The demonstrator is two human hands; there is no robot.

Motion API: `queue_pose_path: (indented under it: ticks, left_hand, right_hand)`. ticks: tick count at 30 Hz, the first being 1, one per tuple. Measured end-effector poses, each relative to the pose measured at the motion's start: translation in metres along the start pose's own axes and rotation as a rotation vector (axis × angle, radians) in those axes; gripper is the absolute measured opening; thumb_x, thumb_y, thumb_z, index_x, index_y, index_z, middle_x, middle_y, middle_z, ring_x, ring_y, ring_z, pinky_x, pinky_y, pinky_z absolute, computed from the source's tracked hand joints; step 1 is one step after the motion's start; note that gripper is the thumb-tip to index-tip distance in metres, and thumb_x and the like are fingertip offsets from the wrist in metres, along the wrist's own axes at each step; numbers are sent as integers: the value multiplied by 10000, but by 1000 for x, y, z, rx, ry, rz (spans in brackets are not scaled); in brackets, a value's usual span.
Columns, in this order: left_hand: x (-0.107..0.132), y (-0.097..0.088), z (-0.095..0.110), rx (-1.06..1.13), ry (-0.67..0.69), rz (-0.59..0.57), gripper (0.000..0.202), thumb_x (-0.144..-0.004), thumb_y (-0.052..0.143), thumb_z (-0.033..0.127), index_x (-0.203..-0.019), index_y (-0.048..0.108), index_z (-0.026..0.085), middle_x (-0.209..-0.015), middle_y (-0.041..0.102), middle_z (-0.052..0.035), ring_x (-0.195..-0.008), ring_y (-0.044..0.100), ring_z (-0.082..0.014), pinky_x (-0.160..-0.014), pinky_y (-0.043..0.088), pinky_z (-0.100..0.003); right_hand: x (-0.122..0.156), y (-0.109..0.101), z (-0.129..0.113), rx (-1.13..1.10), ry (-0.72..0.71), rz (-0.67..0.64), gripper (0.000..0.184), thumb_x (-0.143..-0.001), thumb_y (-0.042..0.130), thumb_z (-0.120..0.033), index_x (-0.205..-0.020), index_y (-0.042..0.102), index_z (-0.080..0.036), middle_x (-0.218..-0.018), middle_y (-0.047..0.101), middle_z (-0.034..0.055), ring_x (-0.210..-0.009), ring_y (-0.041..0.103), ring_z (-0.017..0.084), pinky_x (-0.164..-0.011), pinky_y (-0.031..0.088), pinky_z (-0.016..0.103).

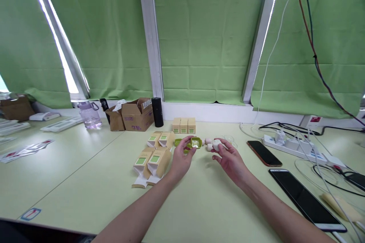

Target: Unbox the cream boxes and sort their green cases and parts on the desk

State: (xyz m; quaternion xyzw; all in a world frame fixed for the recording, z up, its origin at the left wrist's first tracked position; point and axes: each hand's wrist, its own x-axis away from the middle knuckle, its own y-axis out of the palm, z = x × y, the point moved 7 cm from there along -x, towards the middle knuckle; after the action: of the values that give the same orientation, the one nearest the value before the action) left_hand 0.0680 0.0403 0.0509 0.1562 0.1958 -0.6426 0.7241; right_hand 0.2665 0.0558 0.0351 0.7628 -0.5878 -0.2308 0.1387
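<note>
My left hand is closed on a small green frame-like holder with a pale, see-through middle. More green pieces lie just behind that hand. In my right hand, a small round white piece is pinched between thumb and fingers. The two held things are apart. Between the hands, several small white pieces rest on the table, and clear round pieces lie behind my right hand. Left of my left hand stand opened tan boxes with green labels and white flaps.
Three closed tan boxes stand near the wall. A cardboard box, a black cylinder and a purple bottle are at back left. To the right lie a phone, a tablet-like device and a power strip with tangled cables.
</note>
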Motion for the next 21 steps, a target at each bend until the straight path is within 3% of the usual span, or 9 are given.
queue_pose_path:
  ticks: [5, 9, 13, 16, 21]
  left_hand:
    - [-1, -5, 0, 0, 7, 59, 426, -889, 718, 315, -1287, 608, 212, -1327, 683, -124, -1249, 622, -261, -976, 480, -366]
    - [0, -9, 2, -7, 15, 99, 427, -894, 713, 322, -1293, 601, 220, -1343, 675, -127, -1273, 612, -275, -997, 488, -396]
    - [0, -12, 3, -23, 14, 137, 423, -898, 705, 332, -1293, 600, 222, -1343, 673, -128, -1274, 616, -276, -1004, 497, -405]
    - [-1, -14, 1, -43, 16, 155, 436, -902, 700, 345, -1302, 592, 210, -1345, 670, -138, -1269, 620, -280, -999, 504, -409]
    - [-1, -15, -1, -56, 29, 155, 438, -918, 683, 363, -1310, 586, 191, -1330, 677, -155, -1245, 633, -280, -990, 509, -408]
  right_hand:
    - [-7, 3, -10, 163, -100, -7, 517, -673, 920, -449, -1114, 731, -256, -1047, 751, 54, -997, 684, 243, -946, 551, 434]
    - [-20, -2, -16, 416, -193, 52, 576, -636, 909, -370, -1164, 706, -266, -1053, 722, 48, -953, 672, 241, -840, 566, 398]
    - [-35, -6, -15, 715, -299, 99, 421, -711, 792, -291, -1115, 686, -245, -1009, 688, 41, -826, 626, 209, -716, 520, 361]
    - [-44, 1, -10, 969, -418, 36, 305, -773, 671, -182, -1073, 676, -241, -1067, 689, 47, -840, 611, 210, -750, 502, 377]
    - [-50, 21, 5, 1275, -610, -135, 351, -824, 574, -52, -1110, 657, -239, -1127, 676, 70, -1024, 612, 249, -850, 499, 395]
